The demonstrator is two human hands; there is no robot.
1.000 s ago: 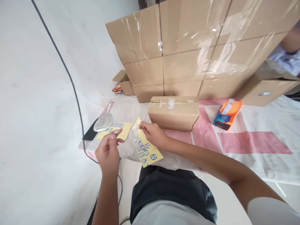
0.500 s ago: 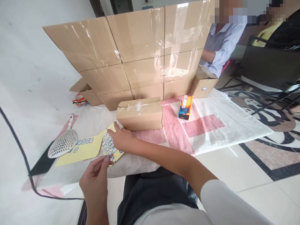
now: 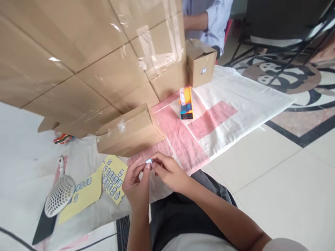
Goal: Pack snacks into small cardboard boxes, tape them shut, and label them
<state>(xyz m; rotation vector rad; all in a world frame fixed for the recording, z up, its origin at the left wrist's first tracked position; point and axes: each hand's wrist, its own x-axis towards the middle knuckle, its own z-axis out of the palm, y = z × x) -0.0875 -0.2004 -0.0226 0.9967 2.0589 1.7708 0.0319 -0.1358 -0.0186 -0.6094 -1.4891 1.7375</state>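
A small blue-and-white sticker [image 3: 149, 161] is pinched between the thumb and fingers of my left hand [image 3: 136, 179]. My right hand [image 3: 171, 174] meets it from the other side, fingertips closed at the sticker's edge. Just left of my hands, a yellow sheet [image 3: 113, 177] bears several blue-outlined stickers. A second yellow sheet [image 3: 89, 198] lies beside it, with fewer stickers on it. Behind my hands sits a taped cardboard box [image 3: 131, 134].
A tall cardboard partition [image 3: 99, 80] stands across the table. A white slotted skimmer [image 3: 60, 197] lies at left on a dark flat object [image 3: 43, 226]. Beyond are an orange-and-blue toy-like item [image 3: 186, 103], a small carton [image 3: 201, 68] and a person's sleeve [image 3: 220, 15].
My right hand has left the yellow sheet and come to my left hand, at the sticker. Both hands are now together in front of me. The view has turned right.
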